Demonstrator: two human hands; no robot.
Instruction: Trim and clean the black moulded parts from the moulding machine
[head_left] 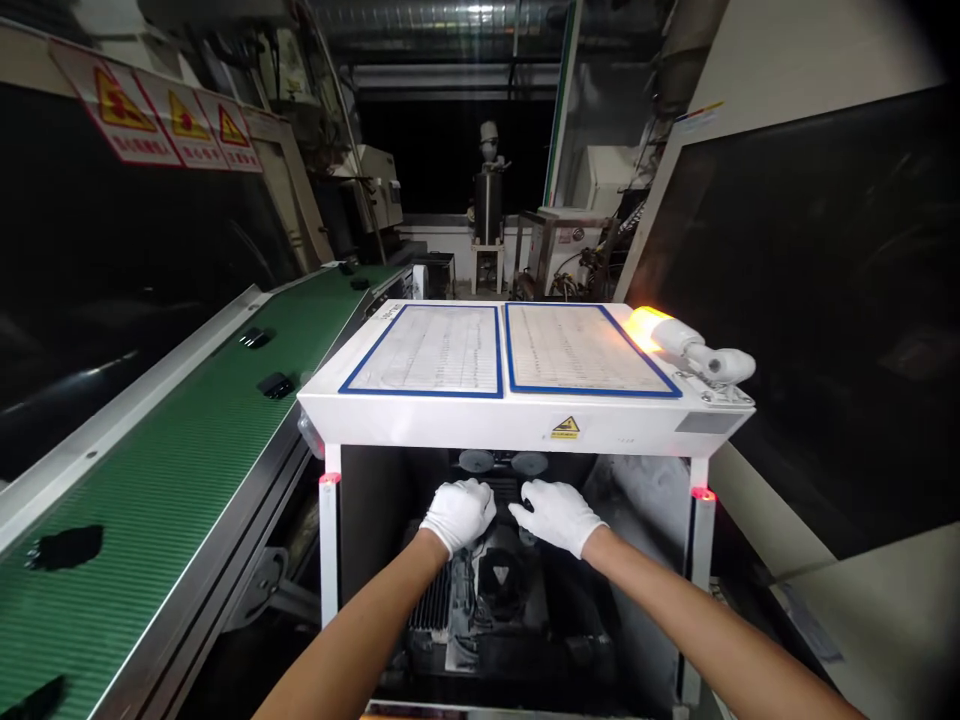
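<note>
Both of my hands wear white gloves and reach into the dark opening of a white machine (525,425). My left hand (459,512) is closed, its fingers curled and pointing inward. Facing it across a small gap, my right hand (556,515) has its thumb and fingers bent together around a dark spot. Whatever either hand holds is too dark to make out. Two round grey discs (476,461) sit just beyond the fingers, under the machine's top. Below the hands is a dark motor-like unit (501,575).
At left a green conveyor belt (187,440) carries several black parts (277,386). Two blue-framed sheets (427,350) lie on the machine's top, beside a lit orange lamp (651,328). Posts with red lights (703,495) flank the opening. A large dark panel (817,320) stands at right.
</note>
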